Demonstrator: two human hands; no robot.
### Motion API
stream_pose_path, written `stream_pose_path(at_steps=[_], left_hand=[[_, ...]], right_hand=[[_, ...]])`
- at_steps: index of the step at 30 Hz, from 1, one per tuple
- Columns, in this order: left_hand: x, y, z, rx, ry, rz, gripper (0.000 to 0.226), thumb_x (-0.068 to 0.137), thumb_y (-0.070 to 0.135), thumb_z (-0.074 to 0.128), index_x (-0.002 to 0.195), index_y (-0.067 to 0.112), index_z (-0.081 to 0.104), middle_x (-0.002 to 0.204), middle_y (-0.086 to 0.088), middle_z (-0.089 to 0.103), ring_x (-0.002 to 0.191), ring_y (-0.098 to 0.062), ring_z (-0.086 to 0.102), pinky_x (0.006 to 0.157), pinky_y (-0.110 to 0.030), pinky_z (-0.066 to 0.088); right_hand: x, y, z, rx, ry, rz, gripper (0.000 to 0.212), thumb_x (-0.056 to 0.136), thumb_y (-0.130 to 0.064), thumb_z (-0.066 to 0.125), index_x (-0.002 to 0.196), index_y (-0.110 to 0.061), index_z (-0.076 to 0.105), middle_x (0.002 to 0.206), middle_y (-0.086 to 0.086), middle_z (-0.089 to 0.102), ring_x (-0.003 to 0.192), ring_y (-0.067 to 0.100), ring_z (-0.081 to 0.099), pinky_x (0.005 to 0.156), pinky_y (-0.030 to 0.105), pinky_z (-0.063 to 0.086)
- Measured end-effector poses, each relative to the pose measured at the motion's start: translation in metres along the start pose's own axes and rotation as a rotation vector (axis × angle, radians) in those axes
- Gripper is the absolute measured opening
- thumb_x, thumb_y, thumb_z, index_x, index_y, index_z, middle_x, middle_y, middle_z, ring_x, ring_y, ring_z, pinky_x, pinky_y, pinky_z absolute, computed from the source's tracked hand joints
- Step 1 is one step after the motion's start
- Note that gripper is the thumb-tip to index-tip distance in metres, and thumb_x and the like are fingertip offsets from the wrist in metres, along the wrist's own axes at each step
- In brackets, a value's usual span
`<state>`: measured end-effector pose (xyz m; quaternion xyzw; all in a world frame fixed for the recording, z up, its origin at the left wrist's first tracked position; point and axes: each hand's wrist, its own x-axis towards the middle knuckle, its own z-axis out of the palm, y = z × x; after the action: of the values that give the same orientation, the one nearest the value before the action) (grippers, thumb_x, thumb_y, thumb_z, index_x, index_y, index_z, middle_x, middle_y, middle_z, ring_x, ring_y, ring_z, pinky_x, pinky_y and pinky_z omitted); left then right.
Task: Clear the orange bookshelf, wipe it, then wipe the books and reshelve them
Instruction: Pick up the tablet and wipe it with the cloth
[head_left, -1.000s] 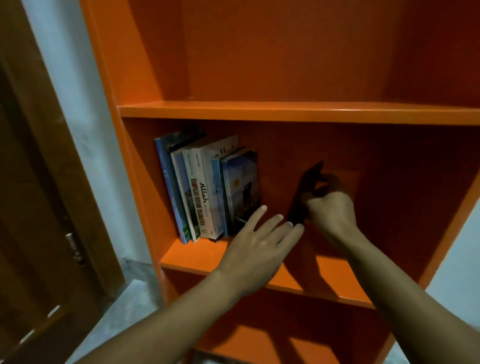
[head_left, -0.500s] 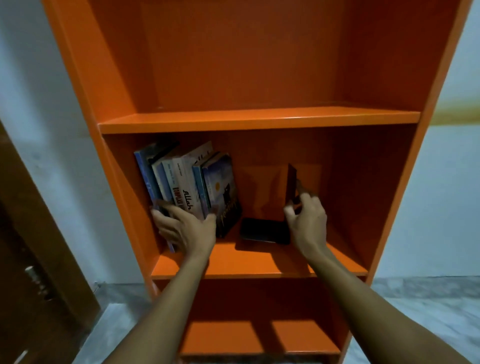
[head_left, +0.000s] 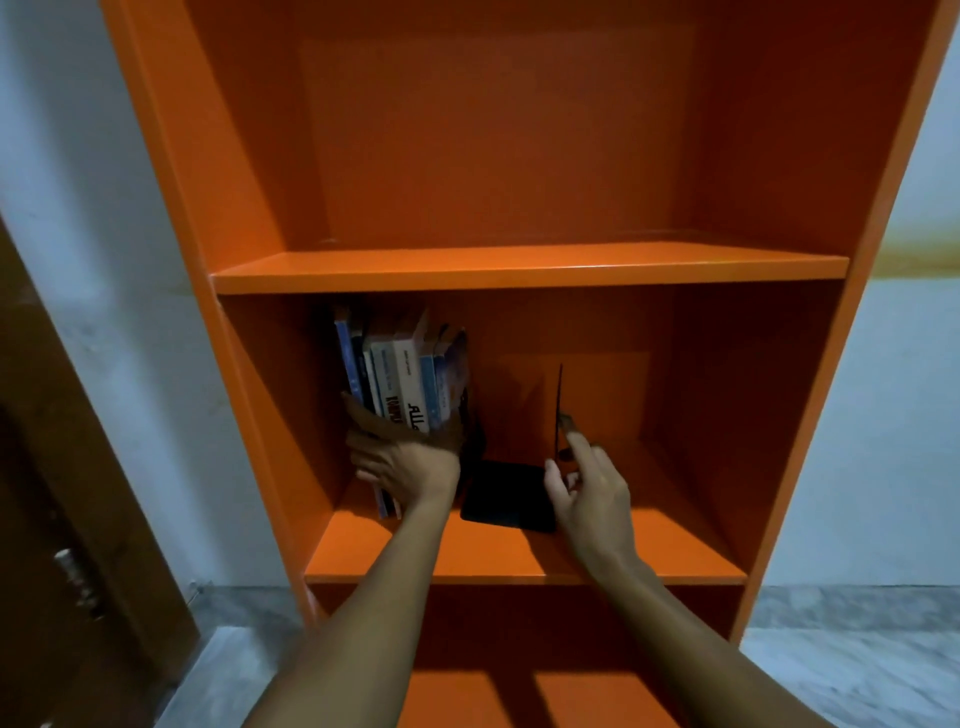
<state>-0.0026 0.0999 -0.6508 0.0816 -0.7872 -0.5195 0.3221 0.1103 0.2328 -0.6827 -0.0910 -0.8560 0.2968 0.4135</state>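
Observation:
An orange bookshelf (head_left: 519, 270) fills the view. On its middle shelf a row of several books (head_left: 402, 374) stands at the left, upright and slightly fanned. My left hand (head_left: 405, 457) wraps round the lower part of the whole row, fingers on its left side and thumb on its right. A black L-shaped metal bookend (head_left: 506, 493) sits right of the books, its flat base on the shelf and its thin upright plate edge-on. My right hand (head_left: 587, 483) pinches the lower edge of that upright plate.
The upper shelf (head_left: 519, 260) and the bottom compartment (head_left: 519, 686) hold nothing. A white wall (head_left: 104, 260) flanks the bookshelf on both sides. A brown wooden door (head_left: 62, 519) stands at the left. Grey tiled floor (head_left: 841, 649) lies below.
My left hand went from reaching open to gripping the row of books, which now stands more upright. My right hand keeps hold of the bookend, now set square with its plate edge-on.

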Motion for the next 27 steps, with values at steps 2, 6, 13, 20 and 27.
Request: stream_pose_path(at_steps=[2, 6, 13, 20, 27], left_hand=[[0.003, 0.006, 0.001, -0.009, -0.021, -0.024, 0.135, 0.055, 0.063, 0.084, 0.155, 0.012, 0.011, 0.135, -0.024, 0.04, 0.123, -0.046, 0.041, 0.098, -0.056, 0.032], [0.008, 0.015, -0.002, -0.029, -0.042, -0.05, 0.133, 0.055, 0.049, 0.089, 0.155, 0.017, 0.008, 0.14, -0.024, 0.034, 0.128, -0.048, 0.034, 0.102, -0.058, 0.028], [0.015, 0.022, -0.016, -0.029, -0.031, -0.09, 0.136, 0.051, 0.041, 0.092, 0.155, 0.021, 0.007, 0.142, -0.02, 0.034, 0.131, -0.042, 0.034, 0.102, -0.052, 0.029], [0.031, 0.0, -0.032, -0.082, -0.148, -0.216, 0.138, 0.063, 0.024, 0.091, 0.157, 0.019, -0.01, 0.163, -0.024, 0.002, 0.151, -0.044, 0.005, 0.12, -0.058, 0.007], [0.031, -0.014, -0.033, -0.189, -0.113, -0.068, 0.133, 0.064, 0.027, 0.091, 0.156, 0.031, -0.005, 0.156, -0.019, 0.016, 0.147, -0.043, 0.013, 0.117, -0.061, 0.012]], right_hand=[[-0.001, -0.002, 0.001, 0.009, -0.008, -0.018, 0.054, 0.097, -0.019, 0.061, 0.147, -0.024, 0.043, 0.081, -0.006, 0.046, 0.064, 0.008, 0.05, 0.054, 0.011, 0.034], [-0.001, -0.012, 0.008, 0.001, -0.019, 0.007, 0.048, 0.096, -0.021, 0.063, 0.142, -0.016, 0.05, 0.084, -0.006, 0.047, 0.067, 0.011, 0.05, 0.055, 0.014, 0.034], [0.001, -0.047, 0.041, 0.165, -0.188, 0.188, 0.026, 0.097, -0.029, 0.06, 0.118, -0.013, 0.056, 0.091, 0.002, 0.056, 0.086, 0.024, 0.055, 0.069, 0.026, 0.033], [0.014, -0.071, 0.065, 0.278, -0.327, 0.379, 0.023, 0.095, -0.03, 0.064, 0.097, -0.007, 0.062, 0.098, 0.012, 0.066, 0.089, 0.028, 0.064, 0.07, 0.034, 0.048], [0.022, -0.075, 0.082, 0.232, -0.505, 0.373, 0.017, 0.093, -0.01, 0.061, 0.101, 0.004, 0.066, 0.1, 0.014, 0.069, 0.09, 0.024, 0.066, 0.071, 0.037, 0.049]])
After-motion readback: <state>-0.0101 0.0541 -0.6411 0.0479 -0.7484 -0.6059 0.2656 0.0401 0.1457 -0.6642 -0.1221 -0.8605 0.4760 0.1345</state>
